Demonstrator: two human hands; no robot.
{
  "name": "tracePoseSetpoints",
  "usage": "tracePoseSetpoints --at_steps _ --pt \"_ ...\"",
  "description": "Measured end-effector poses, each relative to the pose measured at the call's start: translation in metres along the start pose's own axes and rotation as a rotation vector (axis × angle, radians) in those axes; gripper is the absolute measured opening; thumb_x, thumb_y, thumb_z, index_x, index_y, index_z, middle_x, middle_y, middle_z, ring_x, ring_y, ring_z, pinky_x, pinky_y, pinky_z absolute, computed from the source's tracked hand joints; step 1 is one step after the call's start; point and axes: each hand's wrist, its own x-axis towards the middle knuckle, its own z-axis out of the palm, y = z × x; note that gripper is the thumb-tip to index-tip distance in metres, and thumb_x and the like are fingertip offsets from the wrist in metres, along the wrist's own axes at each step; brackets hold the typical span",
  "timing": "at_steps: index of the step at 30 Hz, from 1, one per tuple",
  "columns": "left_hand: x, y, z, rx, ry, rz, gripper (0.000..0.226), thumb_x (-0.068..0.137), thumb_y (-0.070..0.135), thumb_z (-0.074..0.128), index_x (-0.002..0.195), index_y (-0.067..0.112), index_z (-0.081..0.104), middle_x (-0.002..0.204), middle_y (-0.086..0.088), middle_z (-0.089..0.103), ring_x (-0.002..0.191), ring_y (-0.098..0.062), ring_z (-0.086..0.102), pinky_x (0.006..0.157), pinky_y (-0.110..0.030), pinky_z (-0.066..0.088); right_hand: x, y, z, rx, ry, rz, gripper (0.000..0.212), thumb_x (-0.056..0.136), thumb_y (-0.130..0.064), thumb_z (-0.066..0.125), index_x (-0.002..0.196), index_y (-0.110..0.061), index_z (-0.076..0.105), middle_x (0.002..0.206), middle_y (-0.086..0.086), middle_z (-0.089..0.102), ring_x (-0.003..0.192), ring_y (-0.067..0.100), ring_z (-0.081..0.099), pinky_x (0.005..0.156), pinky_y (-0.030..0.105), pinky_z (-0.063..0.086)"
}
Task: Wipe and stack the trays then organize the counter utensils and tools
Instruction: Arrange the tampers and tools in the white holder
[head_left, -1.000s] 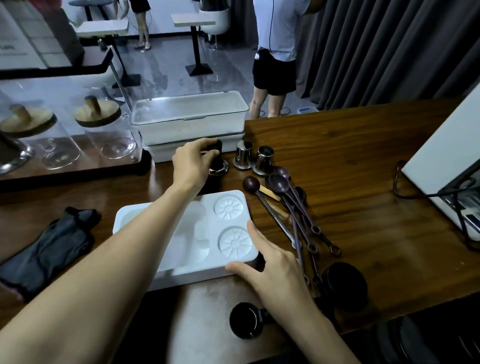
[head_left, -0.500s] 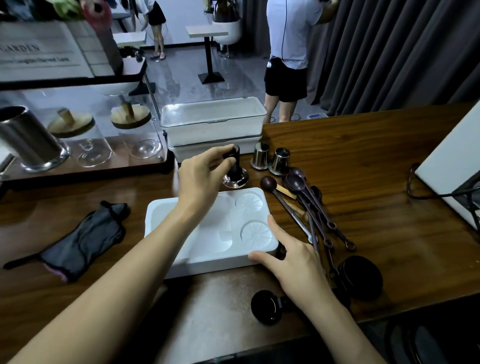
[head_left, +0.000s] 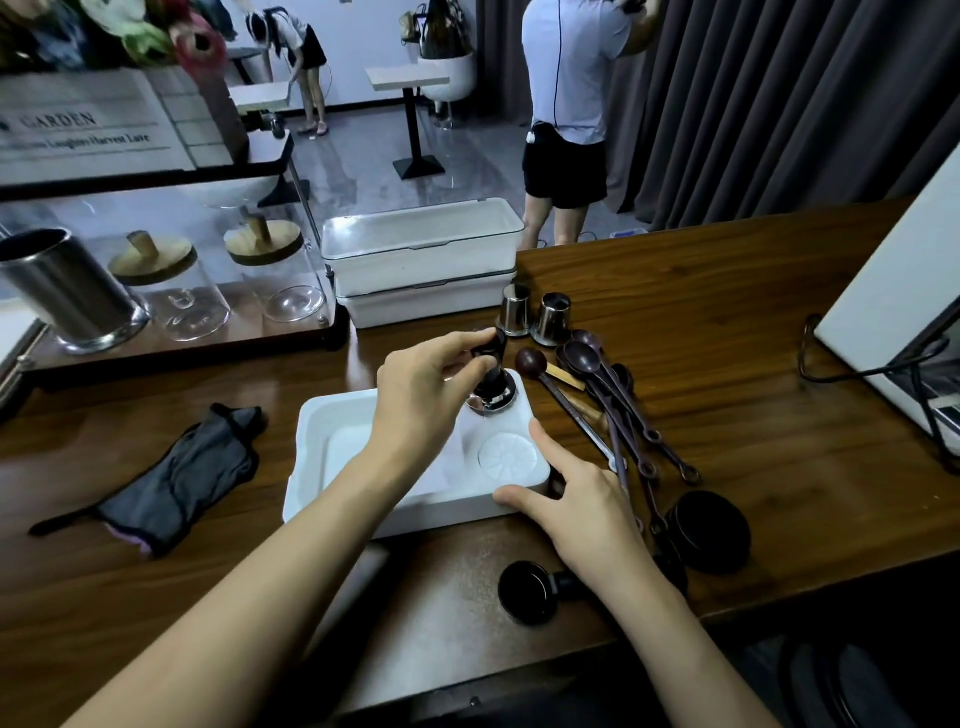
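Steel-footed tamper (head_left: 491, 387) stood upright on the far hollow of the white tray (head_left: 311, 457), our left hand (head_left: 415, 410) pinching its knob, right hand (head_left: 592, 504) splayed on the near corner.

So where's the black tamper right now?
Head view, centre: the left hand grips the tamper at the moulded white tray's far right corner, just short of the two steel cups.

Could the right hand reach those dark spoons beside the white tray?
Probably yes. The right hand rests open on a corner of the tray, holding nothing; the spoons lie uncovered right beside it. The left hand, gripping the tamper over the tray, is clear of them.
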Motion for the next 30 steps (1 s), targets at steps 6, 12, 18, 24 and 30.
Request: tracePoseSetpoints --at_steps 6,12,18,24,30 --pt "-0.004 0.001 0.002 0.058 -0.009 0.02 0.029 0.09 0.023 0.074 0.119 0.024 0.076 0.108 0.011 0.077 0.096 0.001 0.072 0.088 -0.036 0.06 0.0 -0.001 -0.001 -0.011 -0.009 -0.012 0.087 0.079 -0.062 0.073 0.153 -0.048 0.03 0.132 -0.003 0.061 0.13 0.019 0.046 0.091 0.027 0.039" --pt "-0.001 -0.003 0.001 0.083 -0.047 0.04 0.028 0.091 0.022 0.075 0.118 0.024 0.075 0.11 0.011 0.076 0.096 -0.001 0.072 0.087 -0.037 0.06 -0.002 -0.005 -0.003 -0.036 -0.021 -0.007 0.087 0.081 -0.061 0.072 0.154 -0.048 0.027 0.143 0.0 0.054 0.138 0.022 0.038 0.101 0.032 0.037" --pt "0.015 0.013 -0.007 -0.208 -0.013 -0.085 0.027 0.097 0.035 0.067 0.121 0.027 0.075 0.115 0.011 0.075 0.109 -0.003 0.069 0.098 -0.029 0.054 -0.002 -0.004 -0.003 -0.008 -0.033 0.004 0.088 0.08 -0.062 0.072 0.153 -0.05 0.026 0.144 -0.002 0.053 0.136 0.02 0.039 0.102 0.033 0.039" --pt "0.089 -0.003 -0.003 0.017 -0.188 -0.061 0.031 0.099 0.04 0.061 0.129 0.035 0.07 0.117 0.008 0.074 0.114 -0.003 0.066 0.102 -0.04 0.054 -0.002 -0.006 -0.004 -0.008 -0.032 -0.005 0.087 0.08 -0.058 0.074 0.154 -0.047 0.028 0.142 -0.005 0.056 0.133 0.017 0.043 0.093 0.025 0.036" --pt "0.131 -0.031 0.02 0.215 -0.431 -0.031 0.039 0.098 0.028 0.068 0.136 0.031 0.065 0.118 0.003 0.074 0.108 -0.004 0.066 0.089 -0.021 0.051 -0.002 -0.007 -0.006 -0.035 -0.021 -0.051 0.089 0.081 -0.056 0.074 0.155 -0.044 0.026 0.148 -0.01 0.051 0.132 0.01 0.045 0.087 0.011 0.03"
